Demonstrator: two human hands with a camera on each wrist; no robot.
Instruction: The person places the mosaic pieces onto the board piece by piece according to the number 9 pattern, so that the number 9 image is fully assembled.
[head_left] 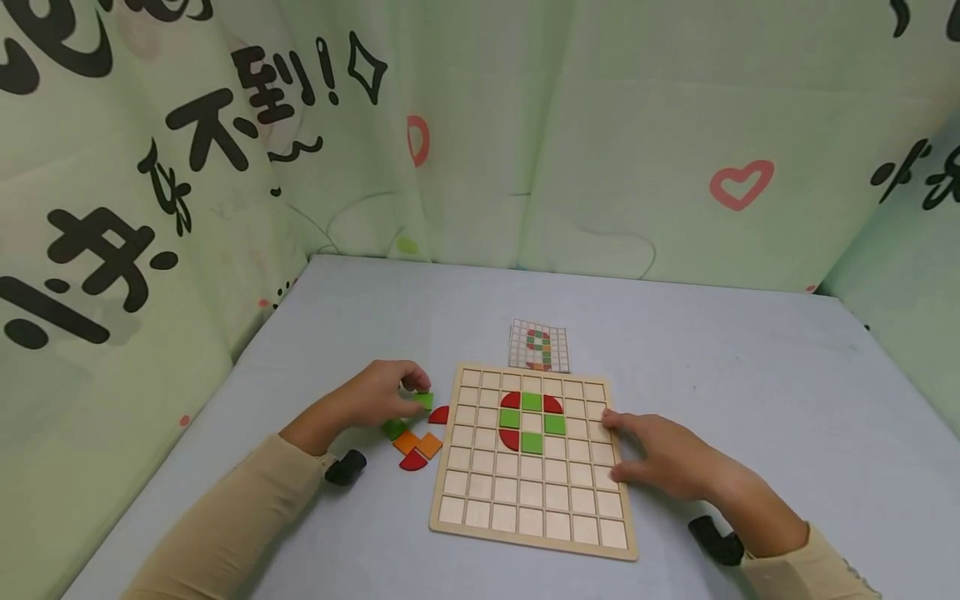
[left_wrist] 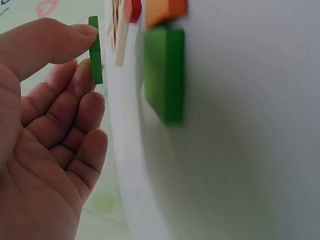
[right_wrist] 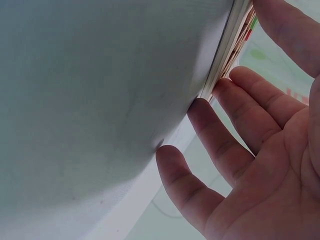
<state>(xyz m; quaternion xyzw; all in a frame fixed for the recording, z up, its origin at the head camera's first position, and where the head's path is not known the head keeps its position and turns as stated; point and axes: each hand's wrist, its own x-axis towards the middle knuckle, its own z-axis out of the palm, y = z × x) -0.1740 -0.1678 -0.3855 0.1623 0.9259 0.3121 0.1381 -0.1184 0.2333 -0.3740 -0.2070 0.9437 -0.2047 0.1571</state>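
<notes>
My left hand [head_left: 381, 393] pinches a green square tile [left_wrist: 96, 52] between thumb and fingertip, just left of the wooden grid board [head_left: 517, 517]. My right hand [head_left: 667, 454] touches the board's right edge with extended fingers and thumb, as the right wrist view also shows. Near the board's upper middle, several green squares [head_left: 531, 402] and red quarter-round tiles [head_left: 511, 439] sit in its cells around an uncovered one. Below the left hand lie another green tile [left_wrist: 165, 75], orange squares [head_left: 430, 446] and red quarter-rounds [head_left: 412, 461], loose on the table.
Behind the board's top edge lies a small pattern card [head_left: 539, 343] printed with a grid and coloured shapes. The white table [head_left: 375, 308] is enclosed by pale green curtains [head_left: 600, 125] with black lettering. Black straps [head_left: 346, 468] are at both wrists.
</notes>
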